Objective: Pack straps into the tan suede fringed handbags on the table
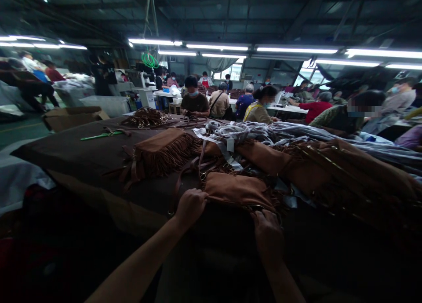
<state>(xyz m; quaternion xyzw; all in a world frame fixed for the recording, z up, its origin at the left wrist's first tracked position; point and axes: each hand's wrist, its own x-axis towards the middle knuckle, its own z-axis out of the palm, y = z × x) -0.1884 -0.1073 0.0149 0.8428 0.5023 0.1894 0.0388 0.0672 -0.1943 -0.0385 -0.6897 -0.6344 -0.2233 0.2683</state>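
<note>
A brown fringed bag (235, 186) lies flat at the near edge of the table, with fringe and metal rings at its ends. My left hand (191, 206) is closed on the bag's near left corner. At its near right corner, my right hand (268, 232) has its fingers curled over the edge, by a dark opening. A brown strap (180, 184) with a metal ring hangs beside my left hand. Another fringed bag (165, 142) rests farther back on the left.
More brown bags (316, 166) are heaped at the right. Grey-white cords (250, 129) run behind them. Straps with metal clasps (145, 117) and a green tool (100, 135) lie on the dark tabletop (75, 149). A cardboard box (74, 117) stands beyond the left edge. Several people sit across the table.
</note>
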